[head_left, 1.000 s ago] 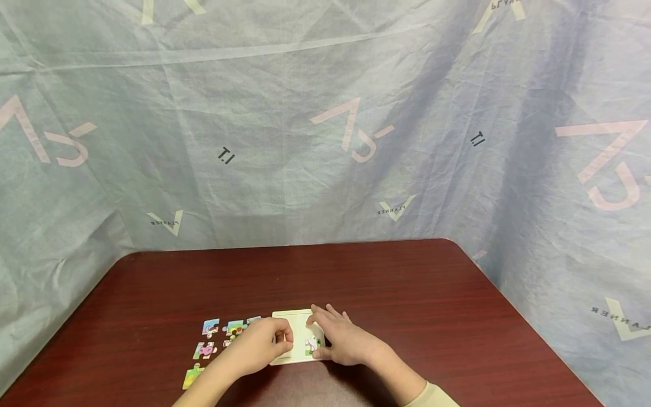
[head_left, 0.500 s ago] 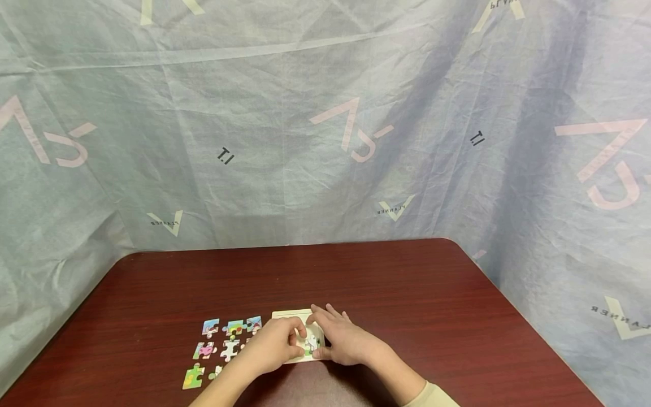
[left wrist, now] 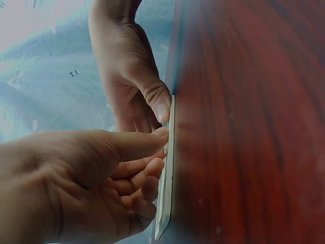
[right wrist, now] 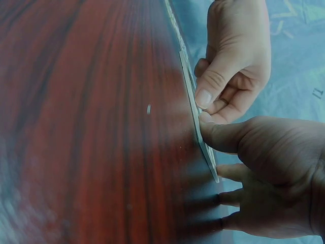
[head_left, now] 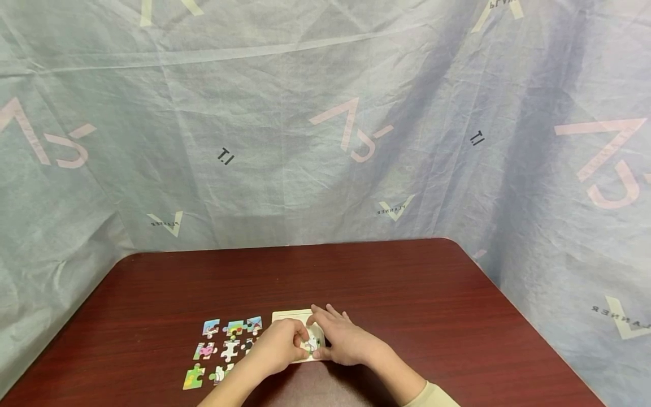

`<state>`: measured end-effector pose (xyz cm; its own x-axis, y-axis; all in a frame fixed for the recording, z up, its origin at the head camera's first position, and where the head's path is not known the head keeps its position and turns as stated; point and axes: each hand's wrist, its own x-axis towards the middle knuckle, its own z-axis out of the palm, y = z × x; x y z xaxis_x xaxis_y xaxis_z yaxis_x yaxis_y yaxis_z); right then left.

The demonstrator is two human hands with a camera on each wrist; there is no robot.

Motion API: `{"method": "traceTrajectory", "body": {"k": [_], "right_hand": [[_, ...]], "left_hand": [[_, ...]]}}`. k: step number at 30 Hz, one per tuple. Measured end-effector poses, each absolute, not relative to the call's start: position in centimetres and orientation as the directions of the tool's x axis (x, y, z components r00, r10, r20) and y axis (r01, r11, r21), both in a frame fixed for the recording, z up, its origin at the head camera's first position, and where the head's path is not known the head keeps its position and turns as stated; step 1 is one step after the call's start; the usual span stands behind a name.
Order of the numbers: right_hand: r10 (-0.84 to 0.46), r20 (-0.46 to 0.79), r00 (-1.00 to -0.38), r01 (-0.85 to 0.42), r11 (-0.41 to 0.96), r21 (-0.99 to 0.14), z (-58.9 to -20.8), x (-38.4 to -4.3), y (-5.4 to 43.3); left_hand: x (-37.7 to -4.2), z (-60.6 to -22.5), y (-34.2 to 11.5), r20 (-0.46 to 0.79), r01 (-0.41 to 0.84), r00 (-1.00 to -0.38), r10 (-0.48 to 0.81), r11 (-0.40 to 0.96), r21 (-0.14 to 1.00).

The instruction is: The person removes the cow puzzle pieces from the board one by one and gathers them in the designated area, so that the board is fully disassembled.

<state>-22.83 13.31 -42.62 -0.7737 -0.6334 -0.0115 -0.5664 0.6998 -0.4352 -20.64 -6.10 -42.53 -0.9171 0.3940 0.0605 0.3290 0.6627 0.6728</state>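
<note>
A pale puzzle tray (head_left: 292,312) lies flat on the table between the hands. In its lower right corner sits a white and green jigsaw piece (head_left: 313,343), partly hidden by fingers. My left hand (head_left: 278,346) reaches over the tray, its thumb and forefinger curled at that piece's left side. My right hand (head_left: 347,340) holds the tray's right side, the thumb on its near part and the forefinger bent over its surface. The other right fingers (right wrist: 231,197) are spread down to the table. Both thumbs show close together in the left wrist view, above the tray's edge (left wrist: 170,168).
Several loose jigsaw pieces (head_left: 230,350) lie in rough rows left of the tray, some hidden behind my left forearm. The dark red table (head_left: 396,294) reaches back to a grey printed cloth (head_left: 285,141) hanging behind and at both sides.
My left hand has moved right across the tray to the corner piece, uncovering more of the loose pieces. My right hand stays in place on the tray.
</note>
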Motion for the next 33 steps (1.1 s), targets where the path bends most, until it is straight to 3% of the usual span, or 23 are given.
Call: {"method": "traceTrajectory", "body": {"k": [8, 19, 33], "right_hand": [[-0.634, -0.020, -0.773, -0.566, 0.703, -0.431, -42.6, -22.7, 13.4], [-0.633, -0.031, -0.773, -0.565, 0.710, -0.421, -42.6, -22.8, 13.4], [-0.639, -0.032, -0.768, -0.569, 0.705, -0.424, -42.6, -23.0, 13.3]], "left_hand": [[-20.7, -42.7, -5.9, 0.146, 0.379, -0.913, 0.380, 0.662, 0.647], [-20.7, -42.8, -5.8, 0.213, 0.412, -0.899, 0.383, 0.576, 0.706], [-21.0, -42.1, -7.5, 0.176, 0.335, -0.935, 0.307, 0.607, 0.721]]}}
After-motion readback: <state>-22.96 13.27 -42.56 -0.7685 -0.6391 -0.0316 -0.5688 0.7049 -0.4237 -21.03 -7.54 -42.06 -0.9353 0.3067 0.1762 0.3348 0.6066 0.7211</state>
